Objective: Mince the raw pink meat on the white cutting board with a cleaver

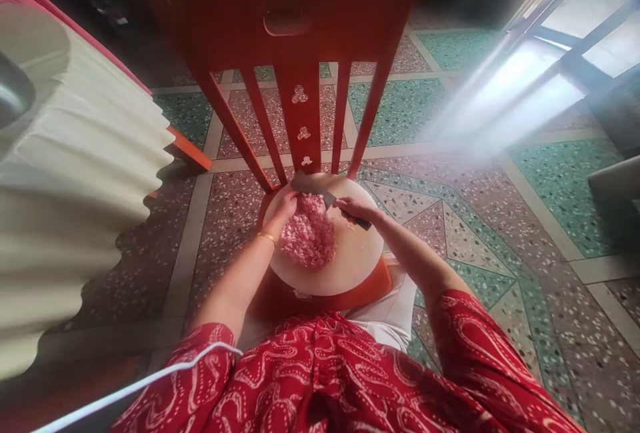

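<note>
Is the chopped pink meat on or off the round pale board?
On: the chopped pink meat lies heaped on the round pale board, which shows bare beside it.

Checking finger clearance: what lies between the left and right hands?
A broad grey metal knife blade and some pink minced meat, in the head view.

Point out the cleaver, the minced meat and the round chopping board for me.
Cleaver (325, 193): head view, on the blade, near the handle.
Minced meat (307, 238): head view, middle of the pile.
Round chopping board (356, 254): head view, bare surface right of the meat.
</note>
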{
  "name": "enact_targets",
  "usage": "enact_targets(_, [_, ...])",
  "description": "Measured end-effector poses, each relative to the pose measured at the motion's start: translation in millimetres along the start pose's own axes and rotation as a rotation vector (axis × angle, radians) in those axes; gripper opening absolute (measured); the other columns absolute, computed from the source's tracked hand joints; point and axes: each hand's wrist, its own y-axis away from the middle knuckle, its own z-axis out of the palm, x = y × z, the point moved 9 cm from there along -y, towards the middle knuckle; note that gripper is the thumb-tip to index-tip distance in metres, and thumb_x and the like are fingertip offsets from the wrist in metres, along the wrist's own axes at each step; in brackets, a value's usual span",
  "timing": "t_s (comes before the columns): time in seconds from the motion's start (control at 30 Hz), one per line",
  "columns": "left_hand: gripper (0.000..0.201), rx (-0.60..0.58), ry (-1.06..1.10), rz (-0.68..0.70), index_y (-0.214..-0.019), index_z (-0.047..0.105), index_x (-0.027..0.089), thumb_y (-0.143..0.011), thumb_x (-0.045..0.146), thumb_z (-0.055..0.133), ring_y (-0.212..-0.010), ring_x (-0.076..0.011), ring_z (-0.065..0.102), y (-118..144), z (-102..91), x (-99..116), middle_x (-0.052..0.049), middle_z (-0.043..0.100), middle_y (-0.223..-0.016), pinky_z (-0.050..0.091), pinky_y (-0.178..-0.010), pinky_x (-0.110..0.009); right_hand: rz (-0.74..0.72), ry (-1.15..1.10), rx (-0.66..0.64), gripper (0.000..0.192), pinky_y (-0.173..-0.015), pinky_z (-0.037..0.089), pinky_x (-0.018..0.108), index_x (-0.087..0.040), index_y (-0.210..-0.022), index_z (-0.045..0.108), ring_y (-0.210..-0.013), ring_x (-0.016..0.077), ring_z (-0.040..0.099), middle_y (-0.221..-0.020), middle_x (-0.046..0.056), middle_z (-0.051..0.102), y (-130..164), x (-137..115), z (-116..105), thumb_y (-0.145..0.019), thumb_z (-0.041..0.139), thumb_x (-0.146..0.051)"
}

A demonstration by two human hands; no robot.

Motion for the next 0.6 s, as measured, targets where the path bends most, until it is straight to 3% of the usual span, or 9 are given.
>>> enact_targets(0.1, [0.031,-0.070,-0.042,0.007,-0.093,0.066,0.020,-0.076,0.016,0.040,-0.092,-0.0219,0.065,20,-5.2,12,-0.007,0.071,-0.094,0.053,-0.085,-0.037,-0.112,0.180,-0.046,0.027,-0.035,0.027,0.017,-0.019,-0.078,0.054,-0.033,0.0052,0.038,-0.047,-0.007,0.045,5,-23,2,-0.092,0.049,-0.042])
enact_targets(0.2, [0.026,-0.109,-0.150,0.142,-0.088,0.064,0.019,-0.077,0.014,0.041,-0.093,-0.0237,0.062,63,-19.7,29,-0.011,0.067,-0.093,0.051,-0.088,-0.039,-0.301,0.520,-0.011,0.029,-0.045,0.031,0.020,-0.019,-0.075,0.057,-0.043,0.0076,0.045,-0.054,-0.002,0.052,37,-44,12,-0.094,0.047,-0.038])
enact_targets(0.27, [0.021,-0.137,-0.259,0.184,-0.076,0.060,0.020,-0.075,0.011,0.041,-0.086,-0.0249,0.061,98,-26.8,33,-0.012,0.064,-0.082,0.051,-0.084,-0.040,-0.390,0.820,0.046,0.025,-0.052,0.034,0.022,-0.021,-0.088,0.062,-0.053,0.0116,0.054,-0.065,0.002,0.060,67,-50,28,-0.095,0.045,-0.038])
enact_targets(0.37, [0.019,-0.212,-0.373,0.213,-0.067,0.056,0.022,-0.073,0.010,0.042,-0.076,-0.0263,0.058,147,-29.1,33,-0.012,0.058,-0.070,0.050,-0.075,-0.042,-0.305,1.127,0.112,0.031,-0.054,0.036,0.025,-0.024,-0.121,0.055,-0.063,0.0173,0.062,-0.084,0.008,0.066,107,-30,57,-0.097,0.041,-0.039])
enact_targets(0.5, [0.025,-0.161,-0.339,0.261,-0.086,0.063,0.022,-0.077,0.012,0.042,-0.088,-0.0266,0.058,181,-43.2,42,-0.011,0.063,-0.085,0.049,-0.082,-0.044,-0.194,1.143,0.186,0.038,-0.061,0.043,0.026,-0.025,-0.134,0.048,-0.078,0.0216,0.067,-0.095,0.010,0.068,151,-1,79,-0.097,0.043,-0.033])
enact_targets(0.6, [0.030,-0.069,-0.208,0.259,-0.101,0.063,0.023,-0.081,0.015,0.042,-0.102,-0.0242,0.058,180,-59.7,45,-0.009,0.065,-0.101,0.047,-0.093,-0.042,-0.214,0.903,0.369,0.040,-0.071,0.049,0.028,-0.024,-0.135,0.048,-0.088,0.0222,0.067,-0.104,0.011,0.069,183,-9,69,-0.097,0.039,-0.031])
